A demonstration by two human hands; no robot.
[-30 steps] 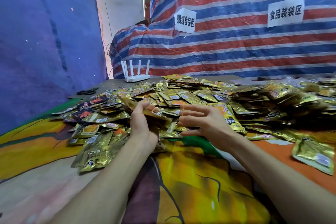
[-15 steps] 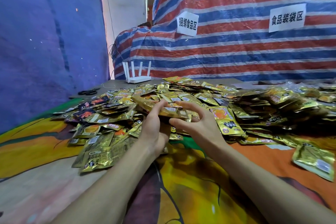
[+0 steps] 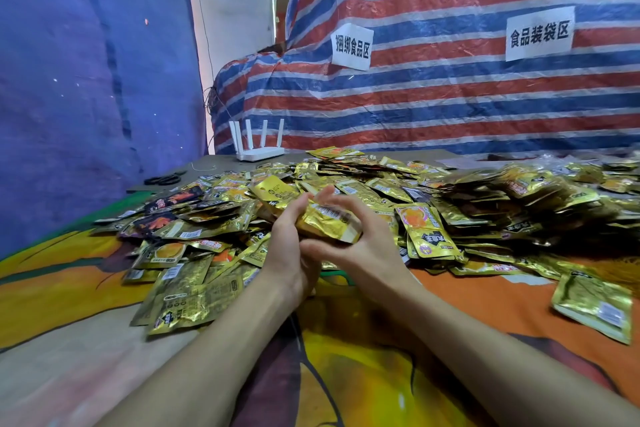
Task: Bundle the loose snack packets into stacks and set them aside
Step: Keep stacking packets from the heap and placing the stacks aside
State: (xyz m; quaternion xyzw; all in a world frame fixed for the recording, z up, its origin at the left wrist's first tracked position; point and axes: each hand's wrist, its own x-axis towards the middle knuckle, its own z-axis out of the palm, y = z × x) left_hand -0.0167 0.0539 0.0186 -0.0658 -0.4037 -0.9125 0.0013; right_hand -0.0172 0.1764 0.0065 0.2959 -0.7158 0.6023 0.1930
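Both hands have closed in on each other since a second ago: the right hand [image 3: 363,248], then spread flat and apart from the left, now meets the left hand [image 3: 285,239] around a small stack [image 3: 329,222] of gold packets. The left fingers curl round the stack's near-left end, and the right thumb and curved fingers pinch its right end, so the packets are squeezed between the two palms. The stack is held just above the front edge of the heap of loose packets [image 3: 433,204], over the middle of the surface [image 3: 346,364], and its edges look roughly squared.

Judging from this, gathering has given way to aligning: one bundle seems nearly formed, but I see nothing tied round it and it has not yet been set aside. Most packets still lie loose across the surface, up to the router [image 3: 258,149] and scissors [image 3: 162,179] at the far-left corner, so the task looks to be at an early stage.
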